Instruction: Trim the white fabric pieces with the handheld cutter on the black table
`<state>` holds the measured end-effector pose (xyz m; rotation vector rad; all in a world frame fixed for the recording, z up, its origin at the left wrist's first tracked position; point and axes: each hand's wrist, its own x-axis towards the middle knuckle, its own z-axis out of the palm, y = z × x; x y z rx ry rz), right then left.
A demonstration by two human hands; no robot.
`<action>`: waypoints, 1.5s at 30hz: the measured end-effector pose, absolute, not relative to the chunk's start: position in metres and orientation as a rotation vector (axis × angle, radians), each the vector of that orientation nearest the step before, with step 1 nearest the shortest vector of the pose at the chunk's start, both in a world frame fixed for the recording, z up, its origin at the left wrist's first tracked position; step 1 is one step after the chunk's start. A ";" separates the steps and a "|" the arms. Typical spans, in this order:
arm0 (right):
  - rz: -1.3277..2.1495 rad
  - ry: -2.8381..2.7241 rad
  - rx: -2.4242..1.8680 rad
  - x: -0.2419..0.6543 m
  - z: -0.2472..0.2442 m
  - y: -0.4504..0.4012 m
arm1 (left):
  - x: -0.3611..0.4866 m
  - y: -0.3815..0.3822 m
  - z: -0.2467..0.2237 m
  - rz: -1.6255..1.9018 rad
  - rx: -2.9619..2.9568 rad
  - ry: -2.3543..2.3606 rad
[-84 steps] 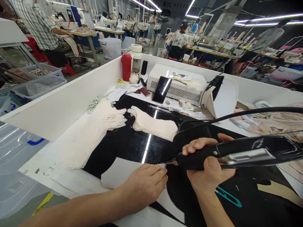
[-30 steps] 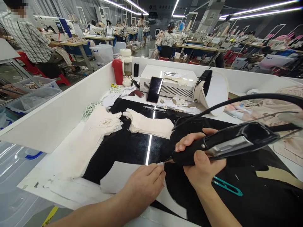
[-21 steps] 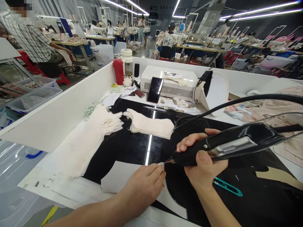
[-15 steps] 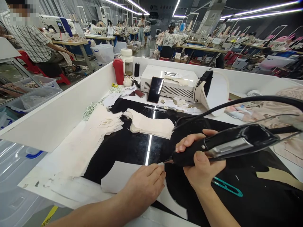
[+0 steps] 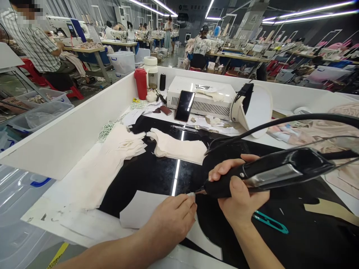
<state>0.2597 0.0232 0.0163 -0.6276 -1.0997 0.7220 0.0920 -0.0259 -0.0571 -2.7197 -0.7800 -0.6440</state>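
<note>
My right hand (image 5: 241, 198) is wrapped around a black corded hand tool (image 5: 269, 173) with a silver lever and a narrow metal tip. The tip reaches left to the fingertips of my left hand (image 5: 174, 216). Under that hand lies a white, curved sheet piece (image 5: 143, 207); its fingers are pressed together and bent down onto the edge, hiding the exact contact with the tip. Beyond them, a stack of cream cut pieces (image 5: 179, 147) rests on the black work surface (image 5: 151, 175). Another cream stack (image 5: 103, 164) spreads along the left side. Teal thread snips (image 5: 270, 222) lie beside my right wrist.
A white vented box (image 5: 202, 97) stands at the back with a phone (image 5: 184, 105) leaning on it. A red bottle (image 5: 140, 84) is to its left, a white cone-shaped shade (image 5: 258, 106) to its right. The tool's cable (image 5: 280, 118) arches across the right. White walls (image 5: 84, 123) edge the table.
My right hand and the tool have shifted very slightly right. My left hand stays in place. At the far left, a person in a checked shirt has raised a forearm toward the sewing table.
</note>
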 end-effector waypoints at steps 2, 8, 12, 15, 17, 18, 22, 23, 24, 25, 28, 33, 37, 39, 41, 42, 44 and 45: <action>0.713 -1.082 -0.614 0.258 0.017 0.024 | 0.092 -0.026 -0.058 -0.666 -2.719 -0.794; 0.720 -1.084 -0.624 0.255 0.016 0.025 | 0.092 -0.027 -0.059 -0.674 -2.742 -0.840; 0.721 -1.076 -0.643 0.254 0.017 0.024 | 0.092 -0.028 -0.058 -0.653 -2.750 -0.840; 0.721 -1.052 -0.634 0.252 0.019 0.024 | 0.092 -0.027 -0.057 -0.681 -2.740 -0.853; 0.735 -1.046 -0.611 0.250 0.019 0.023 | 0.092 -0.026 -0.057 -0.687 -2.736 -0.840; 0.749 -1.049 -0.600 0.250 0.019 0.023 | 0.092 -0.026 -0.058 -0.666 -2.741 -0.824; 0.784 -1.078 -0.577 0.248 0.016 0.021 | 0.093 -0.027 -0.059 -0.584 -2.767 -0.788; 0.779 -1.081 -0.578 0.248 0.015 0.021 | 0.093 -0.027 -0.060 -0.586 -2.768 -0.795; 0.769 -1.083 -0.578 0.247 0.015 0.021 | 0.093 -0.027 -0.060 -0.605 -2.765 -0.807; 0.761 -1.082 -0.580 0.247 0.014 0.021 | 0.093 -0.027 -0.060 -0.630 -2.761 -0.820; 0.764 -1.074 -0.592 0.246 0.014 0.022 | 0.094 -0.026 -0.059 -0.686 -2.756 -0.847; 0.764 -1.069 -0.596 0.251 0.024 0.022 | 0.089 -0.022 -0.053 -0.685 -2.807 -0.846; 0.726 -1.016 -0.623 0.260 0.037 0.014 | 0.076 -0.011 -0.046 -0.634 -2.831 -0.929; 0.721 -1.007 -0.649 0.266 0.042 0.007 | 0.066 -0.005 -0.040 -0.570 -2.822 -0.966; 0.723 -1.015 -0.670 0.271 0.043 -0.002 | 0.057 -0.003 -0.033 -0.545 -2.808 -0.973; 0.727 -1.021 -0.674 0.274 0.042 -0.007 | 0.054 -0.003 -0.030 -0.554 -2.803 -0.964; 0.739 -1.033 -0.670 0.277 0.041 -0.015 | 0.051 -0.009 -0.026 -0.621 -2.808 -0.920; 0.748 -1.036 -0.665 0.277 0.040 -0.019 | 0.051 -0.013 -0.024 -0.665 -2.820 -0.890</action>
